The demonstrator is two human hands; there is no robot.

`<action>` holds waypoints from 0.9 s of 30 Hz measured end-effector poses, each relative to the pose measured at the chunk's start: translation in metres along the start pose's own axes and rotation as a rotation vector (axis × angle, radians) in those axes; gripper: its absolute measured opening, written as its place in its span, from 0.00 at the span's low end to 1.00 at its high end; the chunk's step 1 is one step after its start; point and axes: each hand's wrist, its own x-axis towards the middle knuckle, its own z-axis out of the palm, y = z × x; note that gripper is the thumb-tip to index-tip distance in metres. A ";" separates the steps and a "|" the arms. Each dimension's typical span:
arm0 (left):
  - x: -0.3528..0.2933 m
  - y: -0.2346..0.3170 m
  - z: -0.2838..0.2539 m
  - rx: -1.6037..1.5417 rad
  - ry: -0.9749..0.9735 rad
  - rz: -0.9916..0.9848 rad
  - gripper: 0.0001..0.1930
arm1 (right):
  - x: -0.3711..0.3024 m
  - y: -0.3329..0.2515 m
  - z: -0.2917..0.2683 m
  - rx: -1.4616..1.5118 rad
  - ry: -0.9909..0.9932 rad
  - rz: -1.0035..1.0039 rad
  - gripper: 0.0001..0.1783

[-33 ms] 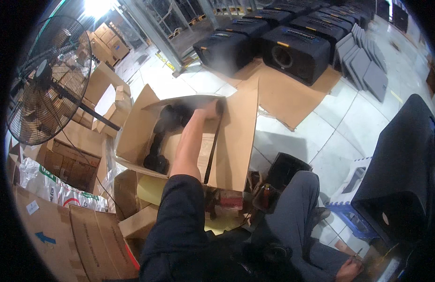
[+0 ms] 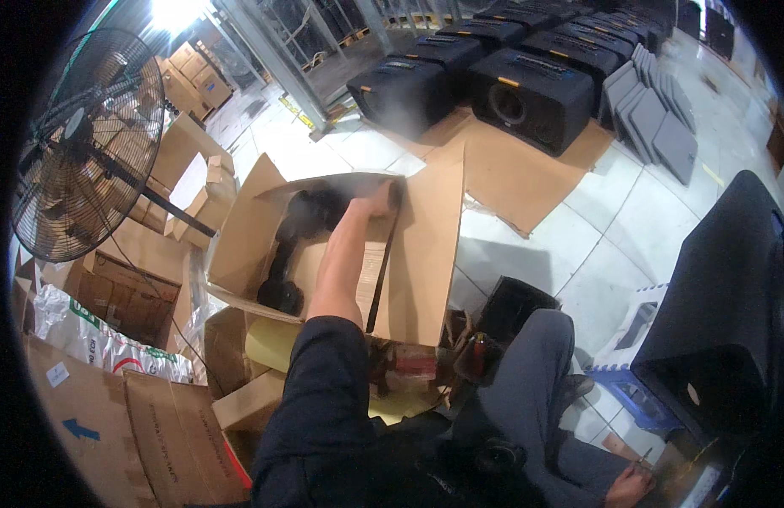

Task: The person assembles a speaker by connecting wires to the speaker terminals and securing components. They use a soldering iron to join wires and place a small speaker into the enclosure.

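Note:
My left hand (image 2: 377, 201) reaches deep into an open cardboard box (image 2: 421, 254) in front of me. It is at the box's far right corner, beside a dark edge; blur hides its fingers. Several black rounded parts (image 2: 282, 292) line the left and far sides inside the box. At the lower right edge of the picture, my right hand (image 2: 629, 488) rests by my leg, its fingers pinched on a thin stick-like piece (image 2: 644, 458). A large black speaker cabinet (image 2: 714, 313) stands near that hand.
A standing fan (image 2: 87, 144) rises at the left above opened cartons and plastic bags (image 2: 104, 339). Black speaker cabinets (image 2: 531, 93) stand in rows on cardboard at the back, with grey panels (image 2: 654, 118) beside them. A blue-and-white plastic stool (image 2: 633, 356) is at the right.

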 end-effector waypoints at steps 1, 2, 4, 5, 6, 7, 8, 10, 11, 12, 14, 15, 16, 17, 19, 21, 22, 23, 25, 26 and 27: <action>0.003 0.001 -0.002 0.000 -0.023 -0.010 0.65 | 0.001 -0.001 0.001 -0.042 -0.026 -0.011 0.15; 0.004 0.001 -0.001 -0.014 -0.066 -0.011 0.66 | 0.000 0.000 0.002 -0.048 -0.040 -0.011 0.16; 0.015 -0.006 -0.010 -0.015 -0.077 0.039 0.64 | 0.002 -0.003 0.002 -0.054 -0.074 -0.001 0.16; 0.019 -0.012 -0.013 0.021 -0.102 0.078 0.63 | 0.003 -0.004 0.001 -0.018 -0.043 0.008 0.16; 0.022 -0.017 -0.014 0.057 -0.131 0.113 0.62 | 0.004 -0.005 -0.001 0.020 -0.013 0.011 0.16; 0.026 -0.020 -0.015 0.036 -0.222 0.106 0.61 | 0.006 -0.006 -0.003 0.059 0.015 0.006 0.16; 0.026 -0.026 -0.017 -0.004 -0.301 0.147 0.62 | 0.008 -0.006 -0.005 0.080 0.013 0.002 0.16; 0.022 -0.027 -0.016 0.050 -0.286 0.210 0.62 | 0.012 -0.006 -0.008 0.121 0.012 -0.005 0.15; 0.019 -0.026 -0.016 0.021 -0.311 0.216 0.61 | 0.014 -0.006 -0.009 0.110 0.050 -0.021 0.15; 0.015 -0.024 -0.018 0.061 -0.230 0.281 0.60 | 0.015 -0.006 -0.010 0.101 0.088 -0.030 0.16; 0.000 -0.025 -0.023 0.098 -0.140 0.428 0.60 | 0.015 -0.006 -0.010 0.090 0.102 -0.045 0.16; -0.009 -0.026 -0.028 0.098 -0.059 0.457 0.58 | 0.014 -0.006 -0.008 0.088 0.083 -0.045 0.17; -0.016 -0.026 -0.033 0.029 -0.085 0.437 0.56 | 0.013 -0.005 -0.007 0.085 0.064 -0.048 0.18; -0.022 -0.024 -0.038 0.014 -0.122 0.410 0.55 | 0.011 -0.006 -0.005 0.085 0.058 -0.045 0.19; -0.039 -0.021 -0.047 -0.057 -0.186 0.352 0.53 | 0.008 -0.006 -0.002 0.082 0.043 -0.036 0.21; -0.062 -0.017 -0.054 -0.175 -0.242 0.274 0.52 | 0.008 -0.007 0.000 0.077 0.005 -0.006 0.21; -0.077 -0.014 -0.059 -0.220 -0.205 0.331 0.52 | 0.007 -0.008 -0.001 0.071 -0.032 0.020 0.23; -0.092 -0.010 -0.066 -0.264 -0.174 0.376 0.52 | 0.007 -0.008 -0.001 0.139 -0.135 0.098 0.21; -0.131 0.001 -0.076 -0.395 -0.126 0.380 0.52 | 0.005 -0.007 0.000 0.270 -0.340 0.249 0.19; -0.152 0.009 -0.080 -0.618 -0.174 0.407 0.52 | 0.004 -0.006 0.000 0.248 -0.262 0.201 0.21; -0.174 0.020 -0.084 -0.842 -0.220 0.431 0.52 | 0.002 -0.005 0.002 0.226 -0.184 0.152 0.23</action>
